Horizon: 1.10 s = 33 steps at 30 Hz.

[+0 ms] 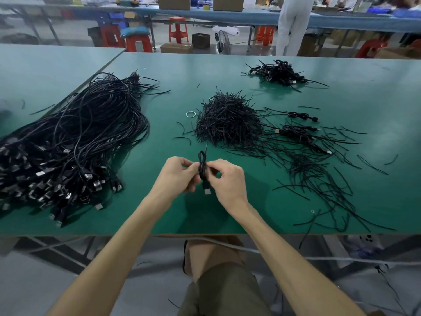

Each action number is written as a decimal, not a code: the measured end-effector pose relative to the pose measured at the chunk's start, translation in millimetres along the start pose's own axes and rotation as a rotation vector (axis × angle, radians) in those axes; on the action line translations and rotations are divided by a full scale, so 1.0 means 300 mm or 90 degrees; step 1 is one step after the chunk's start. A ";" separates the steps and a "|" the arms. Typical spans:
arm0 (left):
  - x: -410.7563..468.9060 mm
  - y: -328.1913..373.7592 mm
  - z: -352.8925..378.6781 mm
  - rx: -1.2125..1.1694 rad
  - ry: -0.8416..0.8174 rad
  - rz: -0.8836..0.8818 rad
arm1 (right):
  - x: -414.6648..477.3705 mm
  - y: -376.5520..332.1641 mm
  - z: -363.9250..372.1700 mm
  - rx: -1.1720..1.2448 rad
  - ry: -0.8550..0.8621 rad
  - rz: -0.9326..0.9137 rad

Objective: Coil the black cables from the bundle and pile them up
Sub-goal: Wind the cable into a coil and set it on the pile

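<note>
The coiled black cable (202, 166), a thin rubber-sheathed lead folded into a narrow upright hank, sits pinched between both hands just above the near part of the flat green surface (227, 213). The left hand (176, 173) closes thumb and fingers on the hank's left side; the right hand (224, 177) is closed on its right side, fingertips meeting at the waist. A small loop stands up above the fingers and a silver-tipped plug (207, 190) hangs below them.

It looks light and limp, yet springy enough to unwind if released, so the waist is the place to hold it, not the loop or the dangling plug. A thin strand rising beside the loop may be a tie; I cannot tell.

Left of the held cable lies the big loose bundle of long black cables with metal plugs (68, 142). Beyond it is a mound of short black wire ties (227, 119). Far beyond and to the right is a small pile of finished black coils (279, 73).
</note>
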State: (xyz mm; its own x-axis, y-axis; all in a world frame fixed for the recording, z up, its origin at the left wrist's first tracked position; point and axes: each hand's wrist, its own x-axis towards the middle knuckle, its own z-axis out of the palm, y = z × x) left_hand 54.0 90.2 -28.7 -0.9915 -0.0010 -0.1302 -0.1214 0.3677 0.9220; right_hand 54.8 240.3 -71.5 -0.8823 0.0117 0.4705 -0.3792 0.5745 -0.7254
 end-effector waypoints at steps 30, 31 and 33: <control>0.152 -0.140 -0.433 0.922 0.267 -0.017 | 0.249 0.294 -0.477 0.482 0.279 0.576; 0.153 -0.140 -0.428 0.924 0.276 -0.011 | 0.244 0.295 -0.473 0.479 0.275 0.573; 0.156 -0.137 -0.418 0.925 0.288 -0.004 | 0.236 0.295 -0.469 0.470 0.265 0.566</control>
State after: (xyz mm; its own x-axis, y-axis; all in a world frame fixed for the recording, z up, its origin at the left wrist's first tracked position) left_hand 6.8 -41.5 -26.9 -0.9547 -0.1822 0.2353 -0.2426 0.9345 -0.2604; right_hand -2.0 407.1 -31.8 -0.8096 0.5006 -0.3065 0.1232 -0.3657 -0.9225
